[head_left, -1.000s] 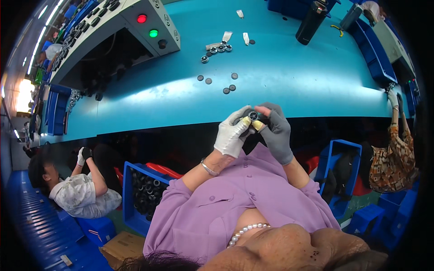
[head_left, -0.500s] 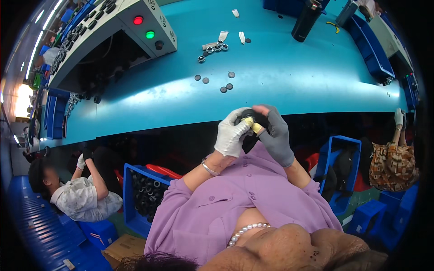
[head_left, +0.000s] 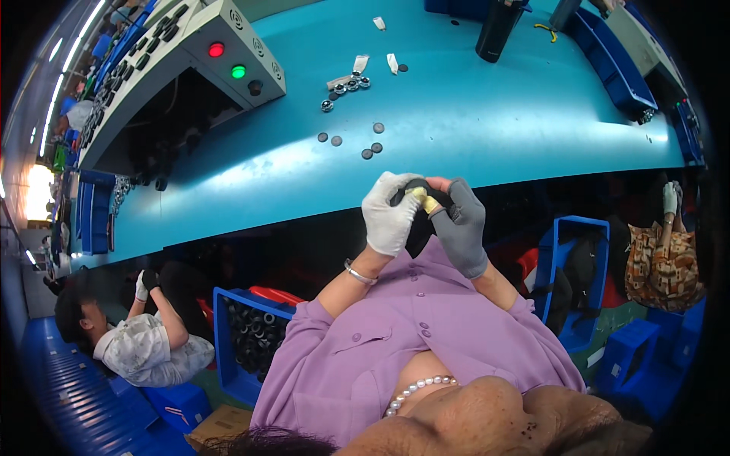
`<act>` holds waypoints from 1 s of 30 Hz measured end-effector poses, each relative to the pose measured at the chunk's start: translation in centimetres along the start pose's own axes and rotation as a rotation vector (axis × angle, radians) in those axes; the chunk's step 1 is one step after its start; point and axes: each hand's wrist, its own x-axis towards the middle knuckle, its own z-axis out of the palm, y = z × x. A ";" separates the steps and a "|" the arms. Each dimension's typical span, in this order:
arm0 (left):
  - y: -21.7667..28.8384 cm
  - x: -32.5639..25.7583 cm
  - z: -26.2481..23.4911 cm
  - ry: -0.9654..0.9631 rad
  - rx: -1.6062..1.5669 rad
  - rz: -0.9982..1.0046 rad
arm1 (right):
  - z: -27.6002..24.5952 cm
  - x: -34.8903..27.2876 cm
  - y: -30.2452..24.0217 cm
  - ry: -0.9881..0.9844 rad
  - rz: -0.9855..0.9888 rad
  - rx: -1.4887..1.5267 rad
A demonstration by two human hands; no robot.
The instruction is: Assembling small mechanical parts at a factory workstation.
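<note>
White-gloved left hand (head_left: 388,215) and grey-gloved right hand (head_left: 461,230) together clamp a round black plastic-looking part (head_left: 415,184) near the turquoise counter (head_left: 464,121), its silvery face just turned from sight, suggesting reorienting

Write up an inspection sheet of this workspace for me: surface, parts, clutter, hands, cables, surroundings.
Surface: teal tabletop, bright glare along it.
Parts: black part in the hands, mostly hidden by fingers; dark discs and shiny round parts loose on the tabletop.
Clutter: white slips, black bottle, yellow tool.
Hands: left hand, white glove, and right hand, grey glove, both grip the black part.
Cables: pale strand inside the grey machine; cannot tell whether it is one.
Surroundings: red lamp and green lamp lit; blue bin of black rings; left co-worker, right co-worker.
</note>
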 end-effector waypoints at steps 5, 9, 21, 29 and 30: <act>-0.7 -0.1 0.5 -0.042 -0.166 -0.120 | -0.7 0.0 0.5 -0.018 0.007 -0.040; -0.6 0.2 1.0 -0.016 -0.297 -0.270 | -2.1 1.5 -0.7 -0.114 0.285 0.284; 0.2 -0.2 1.5 -0.008 -0.310 -0.263 | -3.1 1.3 -0.3 -0.173 0.327 0.296; -0.2 -1.5 2.0 0.002 -0.232 -0.360 | -2.4 -0.3 0.8 -0.044 0.380 0.386; -0.1 -1.4 1.8 -0.032 -0.201 -0.374 | -2.8 -0.4 1.0 -0.078 0.341 0.320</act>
